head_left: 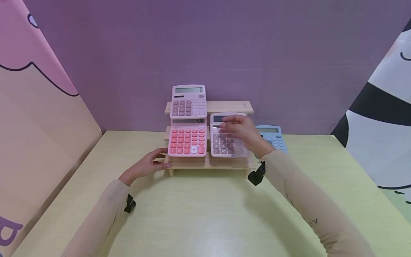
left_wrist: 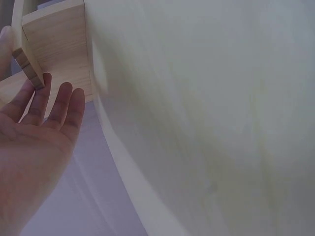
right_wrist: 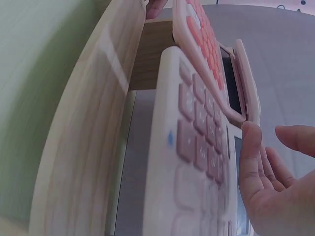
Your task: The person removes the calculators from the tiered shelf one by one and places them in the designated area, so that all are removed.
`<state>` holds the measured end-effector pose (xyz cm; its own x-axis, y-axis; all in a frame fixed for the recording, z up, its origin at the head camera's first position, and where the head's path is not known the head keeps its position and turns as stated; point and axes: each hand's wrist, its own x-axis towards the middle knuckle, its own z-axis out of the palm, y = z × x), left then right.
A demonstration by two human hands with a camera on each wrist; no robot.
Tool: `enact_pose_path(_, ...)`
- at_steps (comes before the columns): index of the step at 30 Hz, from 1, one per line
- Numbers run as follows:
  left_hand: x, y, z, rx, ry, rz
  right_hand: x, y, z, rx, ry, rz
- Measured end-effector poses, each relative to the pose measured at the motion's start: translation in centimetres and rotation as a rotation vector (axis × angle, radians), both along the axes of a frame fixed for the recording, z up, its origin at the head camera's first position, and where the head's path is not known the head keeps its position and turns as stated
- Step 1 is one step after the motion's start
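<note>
My left hand (head_left: 146, 166) grips the left end of the wooden rack (head_left: 208, 163) at its lowest board, thumb at the front edge. In the left wrist view its fingers (left_wrist: 61, 105) lie along the underside of that board. My right hand (head_left: 242, 132) is over the pale pink calculator (head_left: 221, 145) on the rack's right, covering part of its screen and keys. In the right wrist view, thumb and fingers stand apart, with the fingertips (right_wrist: 252, 135) close by the screen end. To its left leans a pink calculator (head_left: 187, 142) with coral keys.
Above the coral-keyed one stands another pale pink calculator (head_left: 188, 102), overlapping its screen. A blue calculator (head_left: 276, 137) is behind my right forearm. The rack stands on a light wooden table (head_left: 205, 214) before a purple backdrop (head_left: 212, 53).
</note>
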<state>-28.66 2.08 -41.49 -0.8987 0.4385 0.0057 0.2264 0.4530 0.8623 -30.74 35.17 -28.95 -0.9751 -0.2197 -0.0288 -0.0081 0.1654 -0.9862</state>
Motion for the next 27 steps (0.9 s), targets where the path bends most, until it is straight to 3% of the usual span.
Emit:
enact_pose_path(15, 0.0, 0.0, 0.0, -0.011, 0.001, 0.002, -2.2, -4.1, 0.4, -0.100, -0.091, -0.100)
enact_pose_path(27, 0.1, 0.0, 0.1, -0.014, -0.014, 0.019, -3.0, -5.9, 0.5, -0.225, -0.163, -0.104)
